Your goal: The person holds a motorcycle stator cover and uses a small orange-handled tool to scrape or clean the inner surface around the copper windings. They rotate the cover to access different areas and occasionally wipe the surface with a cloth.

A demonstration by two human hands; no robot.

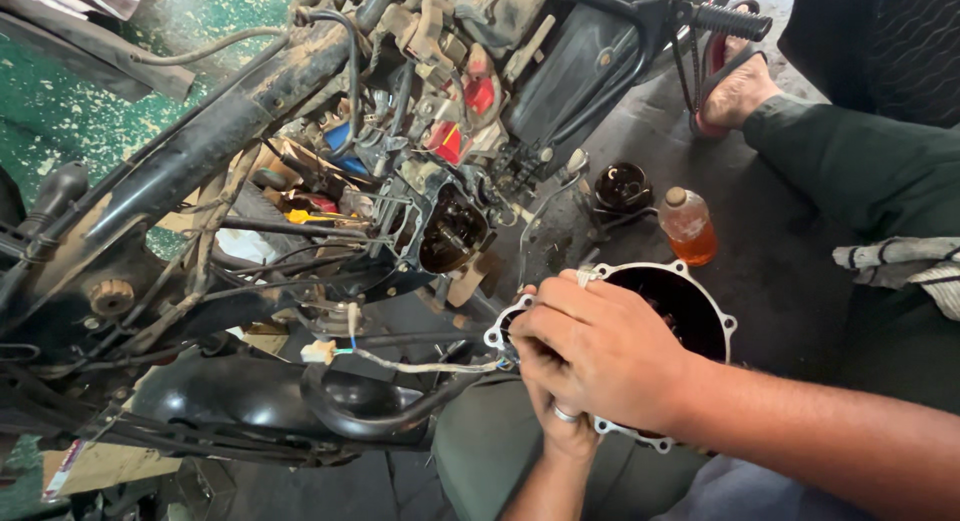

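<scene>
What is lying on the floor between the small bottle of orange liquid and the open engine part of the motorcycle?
In the head view, a round black part sits on the floor between the bottle and the open engine cavity, close beside the bottle.

Worn on the head, one view only, nothing shared with another. Looked steeply down and forward from close above the hands [590, 356] and the round engine cover [690, 301] at lower right. Faced a stripped motorcycle frame [230, 121] filling the left and top, quite near. Took in the dark floor [790, 271] and a sandalled foot [735, 86] farther off at upper right.
</scene>
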